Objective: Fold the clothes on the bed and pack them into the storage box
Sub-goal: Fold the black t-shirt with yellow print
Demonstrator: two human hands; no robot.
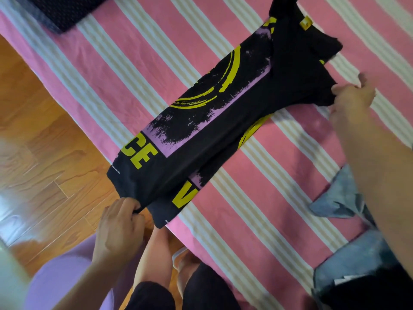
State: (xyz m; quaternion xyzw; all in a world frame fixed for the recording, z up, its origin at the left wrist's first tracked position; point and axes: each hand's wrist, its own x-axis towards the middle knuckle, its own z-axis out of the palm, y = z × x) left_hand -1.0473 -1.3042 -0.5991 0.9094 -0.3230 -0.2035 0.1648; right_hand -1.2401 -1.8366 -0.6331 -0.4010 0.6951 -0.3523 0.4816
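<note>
A black T-shirt [241, 121] (yellow and purple print) lies on a pink, white-and-beige striped sheet [257, 198].

Light: bright, even daylight, soft across the pink-and-cream striped bedsheet [257, 171].
Glare: white sheen on the orange wooden plank floor [29, 153] at the left edge.
Shadows: faint, thin under the black printed T-shirt [223, 121].
Blur: bottom-left corner washed out; the left hand [118, 229] and right hand [353, 97] slightly soft.
Distortion: wide-angle stretching towards the edges.

Bare forearms, black shorts [156, 296]
</note>
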